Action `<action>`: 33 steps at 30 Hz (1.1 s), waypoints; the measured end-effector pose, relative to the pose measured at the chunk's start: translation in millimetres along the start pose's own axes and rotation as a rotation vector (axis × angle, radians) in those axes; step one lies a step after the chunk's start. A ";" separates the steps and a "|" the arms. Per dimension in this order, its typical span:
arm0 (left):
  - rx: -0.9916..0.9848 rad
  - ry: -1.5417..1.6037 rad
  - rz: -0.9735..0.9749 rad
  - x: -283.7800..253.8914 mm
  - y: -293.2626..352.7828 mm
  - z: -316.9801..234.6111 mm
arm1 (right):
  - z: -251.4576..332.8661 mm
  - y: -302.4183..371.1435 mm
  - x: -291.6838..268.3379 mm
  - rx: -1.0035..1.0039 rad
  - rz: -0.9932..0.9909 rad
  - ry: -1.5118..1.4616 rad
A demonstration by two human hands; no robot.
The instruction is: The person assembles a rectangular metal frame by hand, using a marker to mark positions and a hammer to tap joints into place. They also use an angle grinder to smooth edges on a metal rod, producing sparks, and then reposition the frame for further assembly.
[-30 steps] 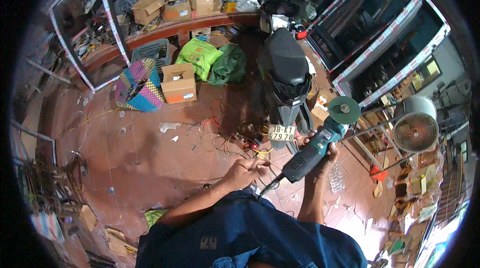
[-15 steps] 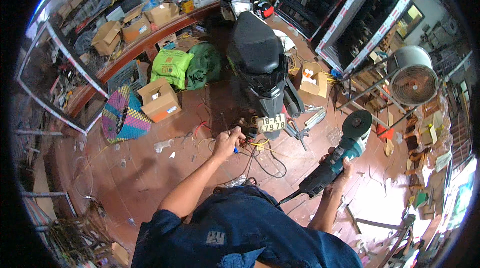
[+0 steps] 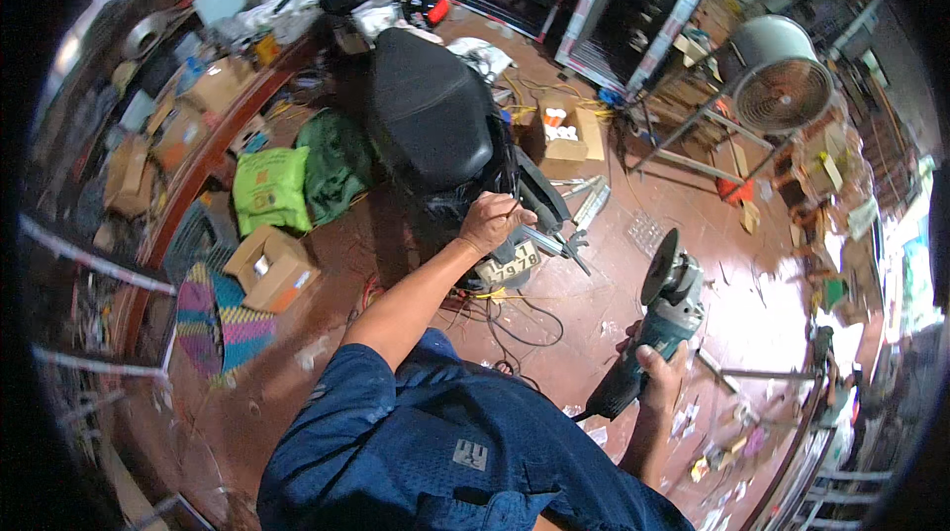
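My right hand (image 3: 667,374) is wrapped around the teal and black body of an angle grinder (image 3: 653,335), its dark disc (image 3: 660,269) pointing away from me and seen at a slant. My left hand (image 3: 490,222) is closed in a pinch over the tail of a parked black motorbike (image 3: 430,110), just above its number plate (image 3: 510,265). Something small and dark shows at those fingertips, too small to name. Below the plate, dark and yellow cables (image 3: 527,338) lie in loops on the tiled floor.
A cardboard box (image 3: 592,135) with white rolls stands right of the motorbike, and a large drum fan (image 3: 782,86) on a metal frame is beyond it. To the left are a lime-green bag (image 3: 269,193), an opened carton (image 3: 277,279) and a colourful woven basket (image 3: 242,328).
My left hand has come up from the cables on the floor to the motorbike's tail. The grinder has tilted, so its disc shows more edge-on. My view has turned to the right.
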State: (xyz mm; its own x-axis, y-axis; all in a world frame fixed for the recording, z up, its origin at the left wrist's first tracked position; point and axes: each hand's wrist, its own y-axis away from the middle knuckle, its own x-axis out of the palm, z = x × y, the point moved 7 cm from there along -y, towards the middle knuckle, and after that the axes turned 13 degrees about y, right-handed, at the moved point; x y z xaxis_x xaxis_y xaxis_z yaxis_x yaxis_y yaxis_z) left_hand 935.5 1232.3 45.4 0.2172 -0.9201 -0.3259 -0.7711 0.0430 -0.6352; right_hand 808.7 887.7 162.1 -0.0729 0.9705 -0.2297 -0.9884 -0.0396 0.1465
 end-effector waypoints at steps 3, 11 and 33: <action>0.036 0.032 0.101 8.2 -16.3 35.6 | 9.4 -0.3 49.2 0.044 -0.071 0.048; 0.164 0.173 0.199 13.7 -28.2 46.1 | 45.9 4.9 163.2 0.234 -0.238 0.306; 0.157 0.166 0.227 20.9 -21.5 72.9 | 120.4 -3.1 228.1 0.366 -0.338 1.009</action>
State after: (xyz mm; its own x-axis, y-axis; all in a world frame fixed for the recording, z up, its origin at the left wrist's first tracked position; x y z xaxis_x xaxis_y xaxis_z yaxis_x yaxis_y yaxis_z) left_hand 1000.2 1240.6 1.2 -0.0600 -0.9305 -0.3612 -0.6841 0.3018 -0.6640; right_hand 811.1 1137.8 225.1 -0.0473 0.2753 -0.9602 -0.8915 0.4220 0.1649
